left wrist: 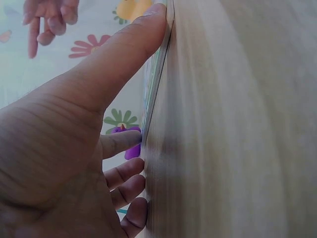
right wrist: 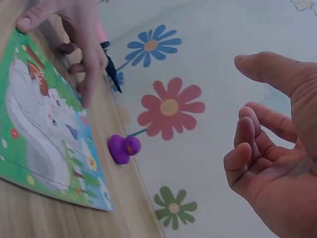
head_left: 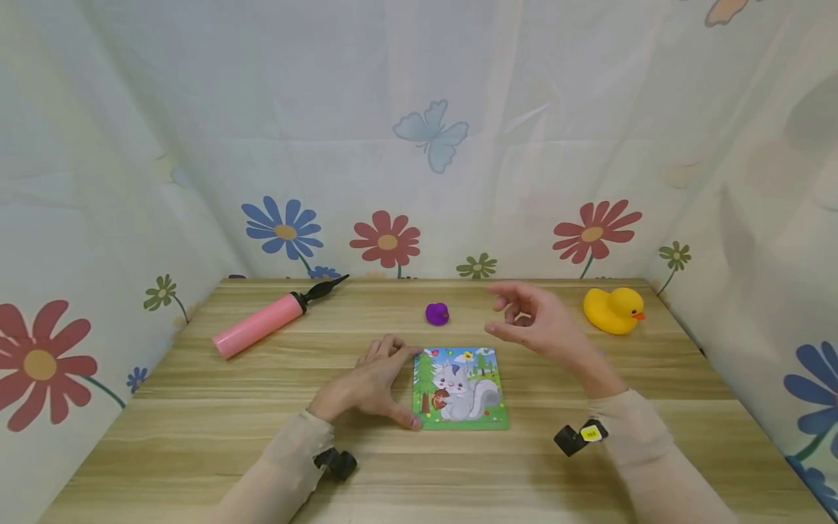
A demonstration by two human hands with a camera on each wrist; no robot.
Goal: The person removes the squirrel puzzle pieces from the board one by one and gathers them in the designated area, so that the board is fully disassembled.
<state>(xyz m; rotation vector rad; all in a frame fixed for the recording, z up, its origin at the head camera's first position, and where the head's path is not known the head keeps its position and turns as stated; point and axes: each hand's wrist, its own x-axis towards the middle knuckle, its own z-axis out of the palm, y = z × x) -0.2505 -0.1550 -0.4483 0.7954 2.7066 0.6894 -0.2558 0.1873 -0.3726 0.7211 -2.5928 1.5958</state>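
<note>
While the left hand (head_left: 369, 386) rests on the light wooden tabletop (head_left: 196, 407), its thumb and fingertips touch the left edge of the flat square jigsaw puzzle board printed with a grey cartoon squirrel on a green ground (head_left: 460, 388). That board lies flat near the table's middle, just right of the hand. Seen from the left wrist view, the thumb (left wrist: 124, 54) is straight along the board's thin edge and the fingers (left wrist: 121, 141) lie extended against the same side; nothing is gripped, the hand merely pressing the edge. Raised above the table beyond the board's far right corner, the right hand (head_left: 533, 324) is empty, its fingers loosely curled and its thumb extended, as the right wrist view confirms (right wrist: 277, 148). Farther back, a small purple rubber duck (head_left: 436, 314) stands between the two hands, apart from both. At the far left lies a pink cylindrical hand pump with a black nozzle (head_left: 262, 324); at the far right sits a yellow rubber duck (head_left: 612, 309). Flower-printed white curtains (head_left: 419, 145) enclose the table.
</note>
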